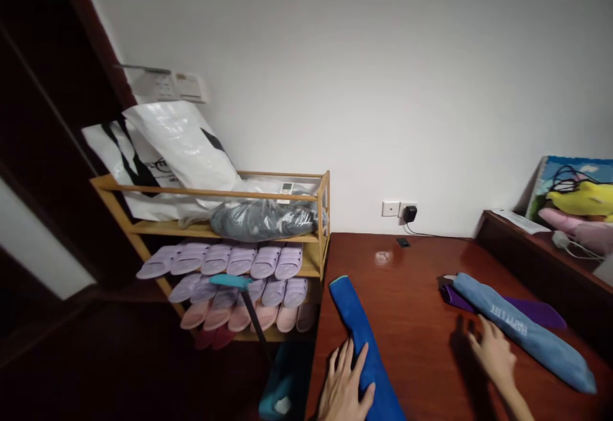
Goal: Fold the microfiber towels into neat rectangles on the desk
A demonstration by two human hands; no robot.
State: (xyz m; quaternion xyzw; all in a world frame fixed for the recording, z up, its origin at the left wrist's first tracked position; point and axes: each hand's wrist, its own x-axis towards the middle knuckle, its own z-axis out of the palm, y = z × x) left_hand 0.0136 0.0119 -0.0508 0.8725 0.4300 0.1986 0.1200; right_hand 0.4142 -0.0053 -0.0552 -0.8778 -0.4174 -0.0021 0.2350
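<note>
A blue cloth (361, 322) lies on the worktop (412, 319) under the left hand (345, 386), fingers spread. The right hand (493, 354), fingers apart, is just beside a pale-blue roll (524, 331) lettered "HAPPY…", near purple cloth (539, 312).

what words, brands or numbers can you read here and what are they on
"HAPPY", probably, then blurred letters: light blue cloth
"LYT", part of a longer word whose ends are unclear: white bag; the smaller lettering below is unreadable
Too small or blurred to read: remote control, wall box
</note>
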